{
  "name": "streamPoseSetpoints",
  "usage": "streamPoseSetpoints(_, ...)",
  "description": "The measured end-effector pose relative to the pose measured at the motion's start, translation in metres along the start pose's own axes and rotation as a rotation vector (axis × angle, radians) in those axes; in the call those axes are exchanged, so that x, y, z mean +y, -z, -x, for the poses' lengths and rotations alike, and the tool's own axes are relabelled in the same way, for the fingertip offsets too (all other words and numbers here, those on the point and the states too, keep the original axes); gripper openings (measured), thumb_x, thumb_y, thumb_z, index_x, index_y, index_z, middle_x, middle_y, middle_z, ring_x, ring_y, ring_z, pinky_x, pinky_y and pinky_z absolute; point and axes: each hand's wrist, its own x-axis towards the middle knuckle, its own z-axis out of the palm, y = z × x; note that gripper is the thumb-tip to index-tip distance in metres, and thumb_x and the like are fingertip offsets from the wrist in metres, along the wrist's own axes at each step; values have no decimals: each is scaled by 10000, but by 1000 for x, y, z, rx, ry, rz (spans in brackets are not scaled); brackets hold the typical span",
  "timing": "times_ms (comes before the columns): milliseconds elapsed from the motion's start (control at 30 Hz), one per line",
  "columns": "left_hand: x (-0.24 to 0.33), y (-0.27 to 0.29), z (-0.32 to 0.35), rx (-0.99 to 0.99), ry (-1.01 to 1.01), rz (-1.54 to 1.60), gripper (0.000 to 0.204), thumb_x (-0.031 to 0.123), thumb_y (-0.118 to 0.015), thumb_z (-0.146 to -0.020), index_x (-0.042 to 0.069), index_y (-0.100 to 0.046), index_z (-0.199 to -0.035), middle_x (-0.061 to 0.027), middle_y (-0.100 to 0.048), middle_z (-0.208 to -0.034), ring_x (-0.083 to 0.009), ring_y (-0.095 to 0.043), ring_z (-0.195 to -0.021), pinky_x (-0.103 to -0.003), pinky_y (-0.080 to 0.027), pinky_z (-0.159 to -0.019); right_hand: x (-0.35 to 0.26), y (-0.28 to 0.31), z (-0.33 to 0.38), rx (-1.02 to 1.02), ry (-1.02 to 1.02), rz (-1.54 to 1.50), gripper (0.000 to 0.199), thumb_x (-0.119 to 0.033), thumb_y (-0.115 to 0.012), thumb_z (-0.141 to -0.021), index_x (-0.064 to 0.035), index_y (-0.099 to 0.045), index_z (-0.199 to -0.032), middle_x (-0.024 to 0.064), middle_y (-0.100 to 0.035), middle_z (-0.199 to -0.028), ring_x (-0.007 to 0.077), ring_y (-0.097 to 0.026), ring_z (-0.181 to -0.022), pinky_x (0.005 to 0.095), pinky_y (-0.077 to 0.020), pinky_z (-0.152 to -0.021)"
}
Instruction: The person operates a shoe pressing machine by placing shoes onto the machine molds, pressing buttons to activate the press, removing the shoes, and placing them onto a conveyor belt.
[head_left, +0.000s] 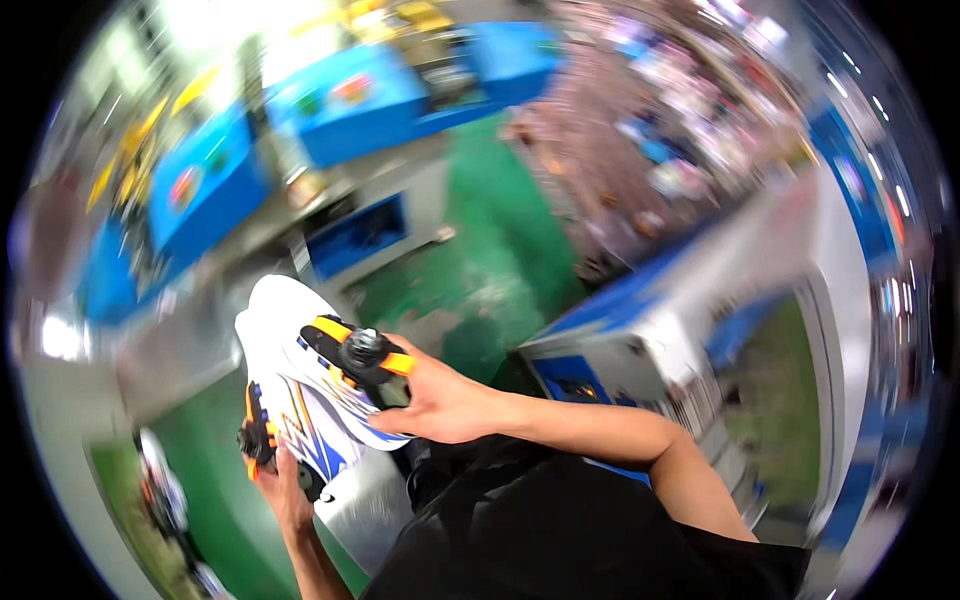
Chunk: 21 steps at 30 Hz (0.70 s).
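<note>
A blurred fisheye view looks down over a person's dark shirt (560,540) at two bare hands holding a white toy aircraft body (300,390) with blue and orange markings. The aircraft body sits low and left of centre, at about 8 o'clock, tilted with its rounded white end pointing up toward 11 o'clock.

The right hand (435,400) reaches in from 4 o'clock across the chest. Its fingers are closed on an orange and black motor arm (358,352) that lies across the top of the aircraft body; the thumb rests near the orange tip.

The left hand (285,490) comes up from 7 o'clock and grips the lower edge of the aircraft body from beneath, its fingers curled beside a second orange and black piece (255,435) at the left edge.

Below the hands is green floor (480,260). A grey and blue machine cabinet (620,360) stands just right of the hands at 3 o'clock. Blue equipment (350,100) fills the upper left, too smeared to make out.
</note>
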Motion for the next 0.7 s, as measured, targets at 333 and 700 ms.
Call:
streamPoseSetpoints(333, 120, -253, 221, -1356, 713, 98, 512, 114, -651, -871, 37, -424, -1323, -67, -562, -1149, -141, -580, -995, -311, -464, -916, -132, -10, 508, 1376, -472, 12, 580, -41, -674, -761, 27, -457, -1295, 99, -553, -1194, 173, -523, -1087, 306, -388, -979)
streamPoseSetpoints(700, 123, -400, 298, -1280, -319, 261, 367, 59, -620, -841, -44, -525, -1179, -210, -572, -1221, -339, -569, -1126, -378, -453, -950, -69, 32, 506, 2191, -573, 1102, 481, -28, -553, -867, 61, -411, -1317, 209, -454, -1341, 328, -456, -1220, 389, -331, -1047)
